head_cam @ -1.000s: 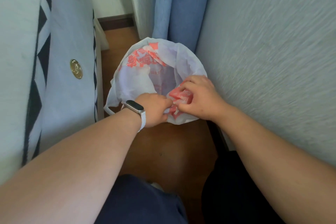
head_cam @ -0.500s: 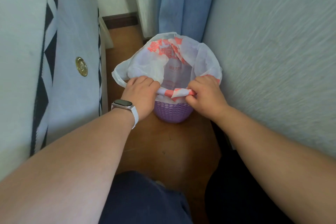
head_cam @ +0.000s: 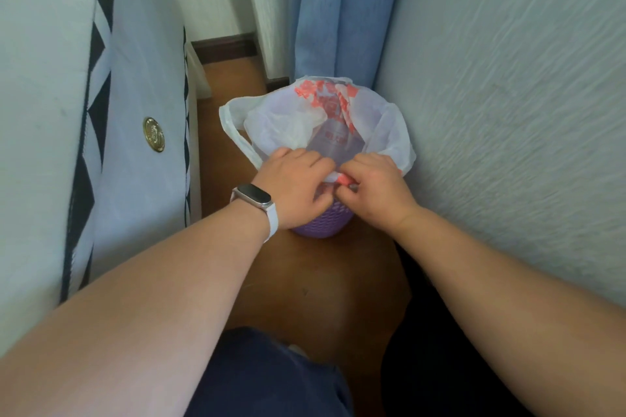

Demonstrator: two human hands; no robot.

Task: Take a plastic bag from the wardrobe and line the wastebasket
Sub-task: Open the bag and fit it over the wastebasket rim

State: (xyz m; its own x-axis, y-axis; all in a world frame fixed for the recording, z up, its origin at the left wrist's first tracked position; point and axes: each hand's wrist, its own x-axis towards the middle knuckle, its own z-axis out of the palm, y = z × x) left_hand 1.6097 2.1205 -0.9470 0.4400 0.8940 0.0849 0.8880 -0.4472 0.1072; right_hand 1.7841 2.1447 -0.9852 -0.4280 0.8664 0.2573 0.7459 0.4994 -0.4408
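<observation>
Both hands worked the bag's edge at the wastebasket's near rim.
1 handle loop (head_cam: 233,134) hung free at the left. The left hand (head_cam: 291,186), its grip curled nearly closed, held the thin white red-printed plastic bag (head_cam: 281,122) over the small purple woven plastic wastebasket (head_cam: 321,225). Just beside it, the right hand (head_cam: 376,186) pinched a twisted fold of that edge. The bag's open mouth lay beyond both.
</observation>
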